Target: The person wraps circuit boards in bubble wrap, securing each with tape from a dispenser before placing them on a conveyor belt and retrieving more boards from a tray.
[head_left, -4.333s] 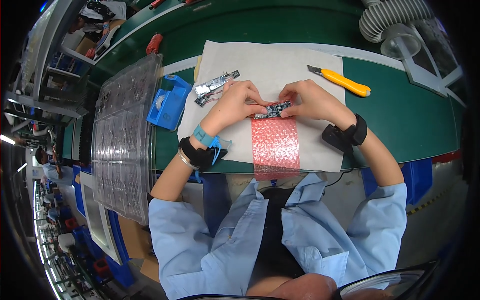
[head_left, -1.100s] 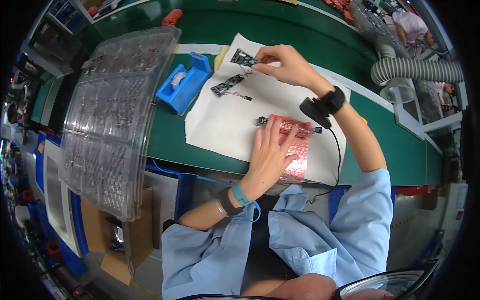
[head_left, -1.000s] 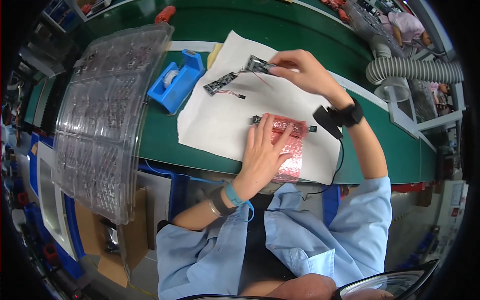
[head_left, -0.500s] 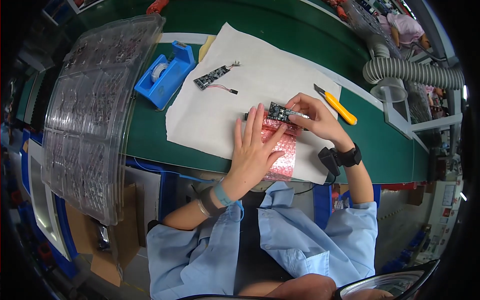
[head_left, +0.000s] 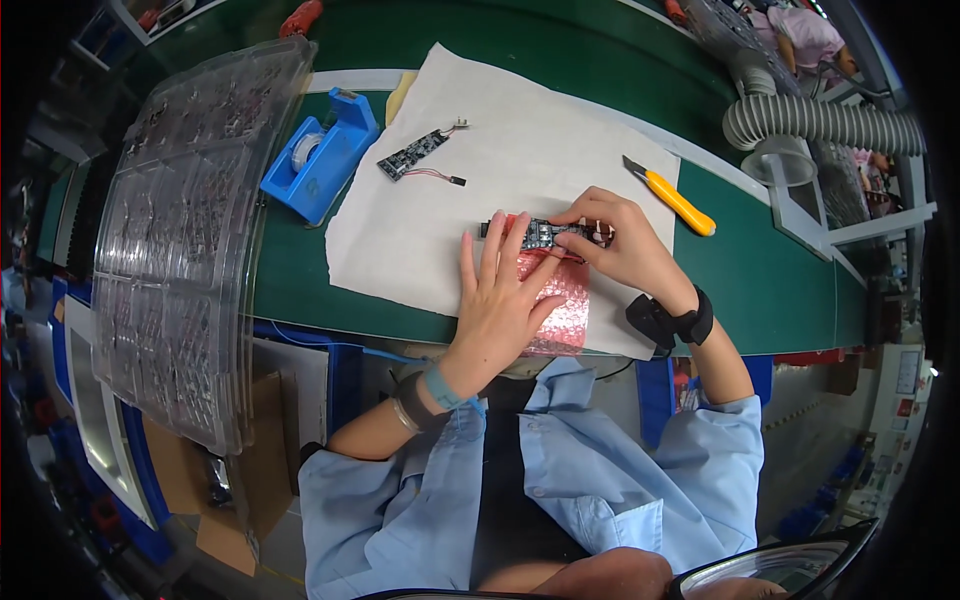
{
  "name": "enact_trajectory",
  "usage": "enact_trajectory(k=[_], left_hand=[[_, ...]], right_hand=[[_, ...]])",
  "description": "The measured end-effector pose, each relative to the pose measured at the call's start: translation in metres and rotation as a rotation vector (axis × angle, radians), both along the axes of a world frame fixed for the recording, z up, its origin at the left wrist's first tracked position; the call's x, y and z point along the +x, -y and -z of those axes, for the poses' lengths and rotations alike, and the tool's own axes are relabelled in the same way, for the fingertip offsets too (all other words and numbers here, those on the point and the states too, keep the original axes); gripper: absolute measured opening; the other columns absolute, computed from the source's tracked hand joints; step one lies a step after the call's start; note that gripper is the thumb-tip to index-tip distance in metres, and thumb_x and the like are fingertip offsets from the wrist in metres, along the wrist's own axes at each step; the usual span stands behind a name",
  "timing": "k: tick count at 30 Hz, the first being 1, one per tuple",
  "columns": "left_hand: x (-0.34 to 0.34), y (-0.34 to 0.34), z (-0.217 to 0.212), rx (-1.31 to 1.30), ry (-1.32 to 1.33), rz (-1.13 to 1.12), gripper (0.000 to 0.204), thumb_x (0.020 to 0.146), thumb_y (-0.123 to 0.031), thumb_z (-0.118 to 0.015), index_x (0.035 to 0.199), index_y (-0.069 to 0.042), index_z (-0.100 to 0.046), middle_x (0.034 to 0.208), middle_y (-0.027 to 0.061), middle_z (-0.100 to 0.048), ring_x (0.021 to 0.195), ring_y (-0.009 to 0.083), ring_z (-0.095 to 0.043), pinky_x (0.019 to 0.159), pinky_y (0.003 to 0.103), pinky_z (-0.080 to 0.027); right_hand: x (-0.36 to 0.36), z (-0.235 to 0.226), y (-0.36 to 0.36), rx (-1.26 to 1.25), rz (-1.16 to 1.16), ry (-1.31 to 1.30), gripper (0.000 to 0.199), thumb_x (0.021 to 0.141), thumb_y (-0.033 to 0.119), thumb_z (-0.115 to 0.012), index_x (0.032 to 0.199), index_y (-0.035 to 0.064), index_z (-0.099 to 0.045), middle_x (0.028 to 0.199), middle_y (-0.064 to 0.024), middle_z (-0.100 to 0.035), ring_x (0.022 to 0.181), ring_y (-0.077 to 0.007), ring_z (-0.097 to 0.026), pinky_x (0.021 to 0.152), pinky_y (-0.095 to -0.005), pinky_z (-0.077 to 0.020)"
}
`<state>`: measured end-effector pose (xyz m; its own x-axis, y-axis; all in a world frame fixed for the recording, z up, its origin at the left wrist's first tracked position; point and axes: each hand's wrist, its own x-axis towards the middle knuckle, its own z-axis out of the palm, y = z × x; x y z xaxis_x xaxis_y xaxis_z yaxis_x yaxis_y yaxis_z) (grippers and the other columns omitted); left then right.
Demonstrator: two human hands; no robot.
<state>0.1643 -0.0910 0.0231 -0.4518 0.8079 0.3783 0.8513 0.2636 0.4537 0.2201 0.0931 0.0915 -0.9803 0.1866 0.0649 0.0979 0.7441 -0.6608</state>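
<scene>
My left hand [head_left: 497, 305] lies with its fingers spread over a strip of pink bubble wrap [head_left: 562, 308]; its fingertips reach the top part. A small dark circuit board [head_left: 541, 235] rests along the upper end of the wrap, partly under those fingertips. Its right end is pinched between the thumb and fingers of my right hand [head_left: 628, 245]. Red wires show along the board's lower edge. Up and to the left, a second circuit board [head_left: 412, 158] with wires and connectors lies by itself on the white sheet [head_left: 400, 240].
A yellow utility knife [head_left: 680, 203] lies at the sheet's right edge, blade out. Left of the sheet stands a blue tape dispenser [head_left: 330, 170]. Stacked clear plastic trays [head_left: 180, 250] of parts fill the far left. A ribbed hose [head_left: 820, 125] hangs at the right.
My right hand has brought its circuit board down and left, level on the wrap against my left fingertips. My left hand stays nearly in place. The whole view has shifted slightly.
</scene>
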Motion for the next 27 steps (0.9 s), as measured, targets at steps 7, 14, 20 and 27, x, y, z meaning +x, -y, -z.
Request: enact_trajectory(k=[7, 14, 20, 27], left_hand=[[0.001, 0.0, 0.0, 0.006, 0.02, 0.001, 0.045, 0.083, -0.035, -0.068, 0.124, -0.016, -0.062, 0.146, 0.019, -0.028, 0.138, 0.0395, -0.022, 0.111, 0.062, -0.012], [0.0, 0.001, 0.0, 0.012, 0.004, -0.009, 0.046, 0.083, -0.035, -0.068, 0.125, -0.017, -0.061, 0.144, 0.0184, -0.03, 0.137, 0.0387, -0.023, 0.111, 0.062, -0.011], [0.001, 0.0, 0.001, 0.007, 0.002, -0.007, 0.047, 0.084, -0.035, -0.068, 0.126, -0.018, -0.061, 0.144, 0.0184, -0.03, 0.137, 0.0392, -0.022, 0.111, 0.062, -0.011], [-0.003, 0.005, -0.007, -0.059, 0.041, 0.032, 0.042, 0.085, -0.033, -0.066, 0.124, -0.017, -0.062, 0.145, 0.0181, -0.029, 0.138, 0.0327, -0.028, 0.111, 0.063, -0.008]], right_hand=[[0.003, 0.008, 0.004, -0.004, -0.028, -0.081, 0.019, 0.078, 0.009, -0.073, 0.097, 0.0049, -0.073, 0.08, -0.0086, -0.063, 0.066, -0.0186, -0.055, 0.059, -0.0287, -0.0446], [0.004, 0.005, 0.006, 0.065, 0.033, -0.043, 0.019, 0.078, 0.01, -0.073, 0.097, 0.0069, -0.074, 0.081, -0.0094, -0.064, 0.065, -0.0191, -0.056, 0.059, -0.0291, -0.0454], [0.006, 0.001, 0.005, 0.044, 0.082, 0.0, 0.017, 0.078, 0.013, -0.072, 0.093, 0.004, -0.073, 0.08, -0.0128, -0.065, 0.068, -0.0238, -0.06, 0.064, -0.0322, -0.0494], [0.005, 0.003, 0.003, -0.039, 0.083, 0.035, 0.017, 0.078, 0.015, -0.073, 0.092, 0.0044, -0.073, 0.081, -0.0133, -0.066, 0.067, -0.0241, -0.061, 0.065, -0.0323, -0.0496]])
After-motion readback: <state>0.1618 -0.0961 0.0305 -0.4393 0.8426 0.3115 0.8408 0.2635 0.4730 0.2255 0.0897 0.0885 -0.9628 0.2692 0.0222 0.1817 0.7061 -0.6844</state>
